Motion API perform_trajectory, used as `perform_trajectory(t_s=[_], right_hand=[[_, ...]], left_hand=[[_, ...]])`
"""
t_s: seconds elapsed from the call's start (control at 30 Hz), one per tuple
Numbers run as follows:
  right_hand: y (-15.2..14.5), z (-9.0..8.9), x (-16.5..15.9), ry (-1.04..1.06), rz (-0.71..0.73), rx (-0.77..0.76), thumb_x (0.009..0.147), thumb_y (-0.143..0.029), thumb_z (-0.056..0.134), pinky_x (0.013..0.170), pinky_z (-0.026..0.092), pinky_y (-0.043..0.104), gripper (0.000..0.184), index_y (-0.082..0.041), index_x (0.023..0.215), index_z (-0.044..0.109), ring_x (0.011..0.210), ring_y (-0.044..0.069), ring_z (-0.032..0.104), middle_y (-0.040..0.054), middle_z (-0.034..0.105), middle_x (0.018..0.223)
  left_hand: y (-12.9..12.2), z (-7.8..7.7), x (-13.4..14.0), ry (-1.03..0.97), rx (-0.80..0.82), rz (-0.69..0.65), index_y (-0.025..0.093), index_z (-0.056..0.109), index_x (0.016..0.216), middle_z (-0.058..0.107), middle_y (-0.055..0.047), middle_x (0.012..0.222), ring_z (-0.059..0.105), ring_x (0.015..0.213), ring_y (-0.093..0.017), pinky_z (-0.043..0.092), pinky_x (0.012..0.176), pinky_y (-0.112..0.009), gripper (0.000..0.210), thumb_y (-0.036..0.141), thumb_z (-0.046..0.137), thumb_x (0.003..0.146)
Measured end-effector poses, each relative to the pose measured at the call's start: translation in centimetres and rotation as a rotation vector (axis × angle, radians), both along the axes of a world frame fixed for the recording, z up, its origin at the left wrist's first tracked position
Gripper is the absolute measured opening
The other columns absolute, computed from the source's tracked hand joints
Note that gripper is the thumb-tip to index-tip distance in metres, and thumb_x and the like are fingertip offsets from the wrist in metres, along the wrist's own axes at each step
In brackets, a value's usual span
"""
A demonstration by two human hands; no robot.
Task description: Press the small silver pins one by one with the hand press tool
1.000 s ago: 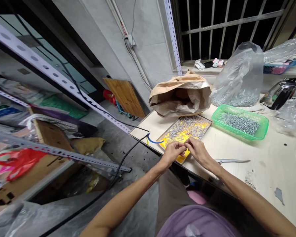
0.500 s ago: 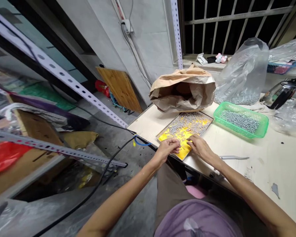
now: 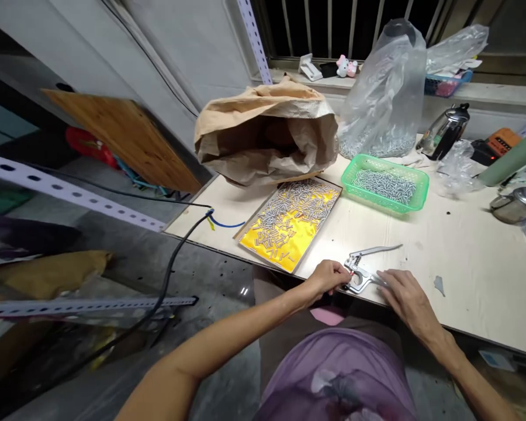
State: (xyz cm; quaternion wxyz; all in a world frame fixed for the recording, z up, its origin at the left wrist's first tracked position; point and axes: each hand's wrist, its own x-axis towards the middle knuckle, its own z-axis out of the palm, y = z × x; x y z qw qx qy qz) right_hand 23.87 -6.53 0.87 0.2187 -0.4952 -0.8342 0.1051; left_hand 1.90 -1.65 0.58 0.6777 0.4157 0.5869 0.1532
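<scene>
Metal hand-press pliers lie at the table's front edge, with a spring between the jaws and the upper handle spread away. My left hand is closed in a pinch right beside the jaws; what its fingertips hold is too small to make out. Over the lower handle, my right hand curls its fingers and thumb about the grip. Left of the pliers, a shallow tray with a yellow bottom carries many small metal pins, mostly heaped toward its far end.
A large open paper bag stands behind the tray. To its right are a green plastic basket of small metal parts, a clear bag and a kettle. A black cable hangs at the table's left corner.
Both hands have moved right from the tray to the pliers. My right hand has taken the pliers' lower handle; the left remains pinched. The view has swung to the right.
</scene>
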Motion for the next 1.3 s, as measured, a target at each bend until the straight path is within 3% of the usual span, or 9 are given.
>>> perform_trajectory(t_s=[0.23,0.53,0.73,0.93,1.03,1.2,1.3], right_hand=[[0.3,-2.6,-0.3,-0.082,-0.055,-0.016,0.094,-0.022,0.038,0.072,0.046,0.037,0.028,-0.018,0.105,0.063,0.08,0.023,0.052,0.0095,0.061,0.085],[1.6,-3.6,-0.6,-0.091,-0.035,0.038,0.095,-0.02,0.036,0.07,0.04,0.035,0.028,-0.019,0.101,0.063,0.077,0.022,0.05,0.0079,0.06,0.083],[1.5,-3.6,-0.6,-0.115,-0.042,0.076,0.095,-0.02,0.037,0.069,0.037,0.033,0.027,-0.017,0.102,0.063,0.079,0.021,0.049,0.0076,0.06,0.081],[2.1,-3.3,-0.4,-0.094,-0.019,-0.023,0.095,-0.025,0.041,0.07,0.038,0.033,0.024,-0.018,0.099,0.064,0.08,0.021,0.051,0.0077,0.061,0.084],[3.2,-2.8,-0.2,-0.055,0.017,-0.075,0.096,-0.028,0.038,0.072,0.04,0.033,0.027,-0.018,0.101,0.063,0.083,0.021,0.053,0.0082,0.062,0.09],[5.9,-1.4,-0.2,-0.114,-0.075,-0.01,0.095,-0.021,0.032,0.076,0.044,0.036,0.034,-0.018,0.11,0.063,0.088,0.023,0.054,0.0117,0.063,0.097],[7.2,-0.9,-0.1,-0.202,-0.059,-0.004,0.094,-0.025,0.036,0.084,0.044,0.04,0.034,-0.018,0.119,0.059,0.105,0.027,0.052,0.0132,0.061,0.115]], left_hand=[[0.3,0.1,0.6,0.076,-0.079,-0.006,0.014,0.053,0.06,0.04,0.009,0.036,0.03,0.029,-0.003,0.018,0.032,-0.016,0.015,0.017,0.061,0.073],[0.8,-0.5,0.6,0.139,-0.112,-0.037,0.014,0.05,0.053,0.044,0.008,0.037,0.033,0.027,-0.002,0.019,0.032,-0.016,0.026,0.023,0.066,0.071],[1.1,-0.2,0.6,0.189,-0.118,-0.108,0.013,0.054,0.057,0.046,0.007,0.039,0.037,0.028,-0.004,0.019,0.032,-0.016,0.017,0.019,0.062,0.071],[0.8,-0.3,0.4,0.274,-0.039,-0.15,0.013,0.059,0.066,0.044,0.009,0.037,0.036,0.026,-0.005,0.022,0.032,-0.016,0.009,0.02,0.06,0.072],[0.9,-0.3,0.3,0.251,-0.058,-0.177,0.013,0.057,0.063,0.046,0.008,0.039,0.038,0.027,-0.004,0.023,0.032,-0.015,0.012,0.02,0.061,0.071],[1.3,-0.5,0.1,0.224,-0.138,-0.254,0.014,0.051,0.057,0.046,0.008,0.039,0.038,0.028,-0.004,0.021,0.032,-0.015,0.02,0.023,0.062,0.071],[1.2,-0.7,0.1,0.237,-0.153,-0.263,0.014,0.05,0.057,0.045,0.008,0.038,0.038,0.028,-0.003,0.02,0.032,-0.015,0.023,0.026,0.063,0.071]])
